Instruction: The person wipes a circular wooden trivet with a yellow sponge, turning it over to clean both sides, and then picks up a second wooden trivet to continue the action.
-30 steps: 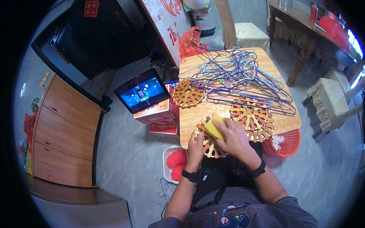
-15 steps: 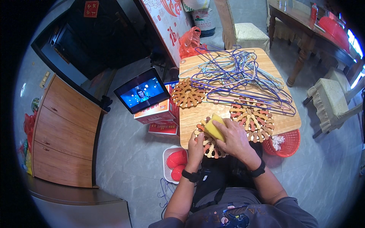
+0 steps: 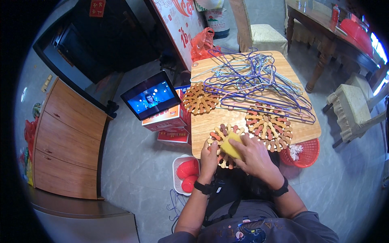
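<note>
Fingers of the left hand (image 3: pixel 208 160) pinch the rim of a wooden mat (image 3: pixel 222 130) at the bench (image 3: pixel 231 116)'s near edge, by its near-left corner; fingers of the right hand (image 3: pixel 257 157) grip a yellow sponge (image 3: pixel 231 146) against the mat's face. Wiping here judged under way, not complete. Second mat (image 3: pixel 269 128): near edge, rightward. Third mat (image 3: pixel 200 99): left edge. Both out of hand; whether wiped, cannot tell. Hangers (image 3: pixel 259 84) heaped toward far edge.

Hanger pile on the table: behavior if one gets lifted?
The hangers likely snag and drag neighbours, since they overlap and cross. Each is probably stiff, its thin frame holding shape, and light, being mostly open.
</note>
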Demonstrator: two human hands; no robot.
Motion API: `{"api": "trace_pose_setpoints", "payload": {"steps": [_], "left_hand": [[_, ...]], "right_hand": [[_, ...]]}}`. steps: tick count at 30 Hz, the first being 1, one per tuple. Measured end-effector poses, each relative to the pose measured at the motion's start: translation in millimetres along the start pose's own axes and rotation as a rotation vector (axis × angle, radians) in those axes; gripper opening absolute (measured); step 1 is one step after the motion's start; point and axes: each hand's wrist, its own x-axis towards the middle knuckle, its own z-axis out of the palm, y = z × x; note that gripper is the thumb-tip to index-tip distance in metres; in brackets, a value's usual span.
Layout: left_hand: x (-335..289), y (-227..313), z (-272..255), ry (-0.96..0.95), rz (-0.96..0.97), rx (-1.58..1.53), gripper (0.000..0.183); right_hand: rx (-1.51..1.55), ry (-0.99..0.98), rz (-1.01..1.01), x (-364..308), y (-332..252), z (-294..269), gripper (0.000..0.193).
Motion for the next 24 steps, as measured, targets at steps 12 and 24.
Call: {"api": "trace_pose_setpoints", "payload": {"steps": [12,24], "left_hand": [[-4.6,21.8,4.6,-0.023,-0.086,0.011,0.032],[-0.8,9.6,0.0,-0.053,-0.067,0.019,0.033]], "right_hand": [[0.085,0.094,-0.053,10.2,16.7,0.5,0.063],[-0.049,0.128,-0.025,17.8,13.0,12.3,0.061]]}}
